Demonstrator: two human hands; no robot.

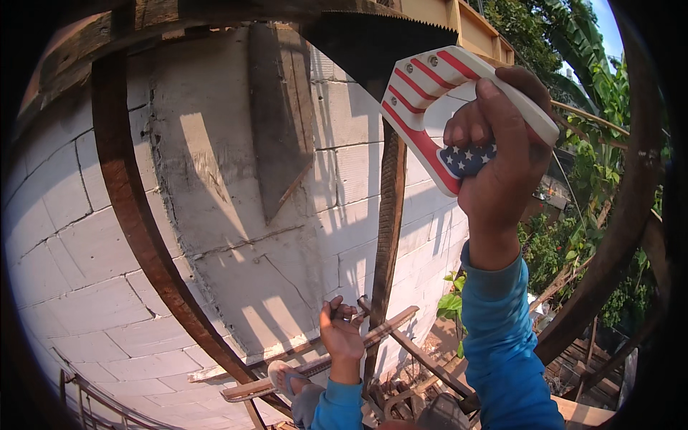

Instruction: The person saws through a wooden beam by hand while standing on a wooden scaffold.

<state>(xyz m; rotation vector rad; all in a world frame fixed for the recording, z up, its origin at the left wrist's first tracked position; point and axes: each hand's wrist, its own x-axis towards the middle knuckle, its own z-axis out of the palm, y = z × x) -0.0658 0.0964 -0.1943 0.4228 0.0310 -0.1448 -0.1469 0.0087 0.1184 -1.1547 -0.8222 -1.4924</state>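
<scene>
My right hand (pixel 502 136) is wrapped round the handle of a hand saw (pixel 430 79), raised high at the upper right. White and red stripes, with white stars on blue, cover the handle. Its dark blade points left with the teeth upward, and its far end meets the edge of a wooden beam (pixel 79 50) at the top; whether they touch I cannot tell. Lower down, my left hand (pixel 341 333) has loosely curled fingers, apart, with nothing seen in them. It is nearest to a wooden plank (pixel 390 324) and a dark upright post (pixel 387 215).
A pale block wall (pixel 86 287) with a rendered column fills the left and middle. A dark board (pixel 279 122) hangs against it. One dark timber (pixel 136 208) slants down at left. My sandalled foot (pixel 287 378) rests on planks. Branches and plants (pixel 552 244) stand at right.
</scene>
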